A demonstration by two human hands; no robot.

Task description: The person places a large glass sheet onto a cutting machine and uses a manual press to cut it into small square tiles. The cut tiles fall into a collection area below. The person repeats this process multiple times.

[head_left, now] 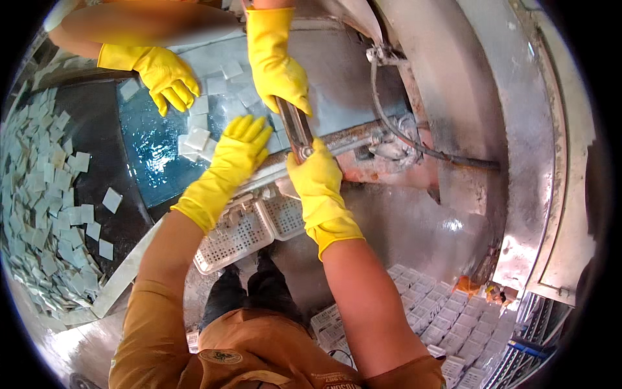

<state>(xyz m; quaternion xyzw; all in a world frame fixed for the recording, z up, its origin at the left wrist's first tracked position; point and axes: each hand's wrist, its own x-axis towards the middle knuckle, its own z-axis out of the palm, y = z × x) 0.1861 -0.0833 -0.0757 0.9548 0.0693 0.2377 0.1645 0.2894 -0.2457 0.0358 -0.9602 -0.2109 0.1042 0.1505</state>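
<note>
My left hand (236, 152), in a yellow rubber glove, reaches over the near edge of the wet blue surface (152, 146). Its fingers are stretched out beside a small cluster of pale square tiles (196, 138); whether they touch is unclear. Yellow-gloved too, my right hand (315, 172) is closed round the near end of a long metal bar (295, 126). Across from me, a co-worker's gloved hand (278, 71) is at the bar's far part. The co-worker's other gloved hand (165, 74) hovers by the tiles, fingers spread.
Many loose tiles (45, 201) are heaped on a dark surface at the left. White perforated baskets (236, 240) sit below the ledge before me. A hose (382, 110) curves at the right. Stacked white trays (447, 318) cover the floor at lower right.
</note>
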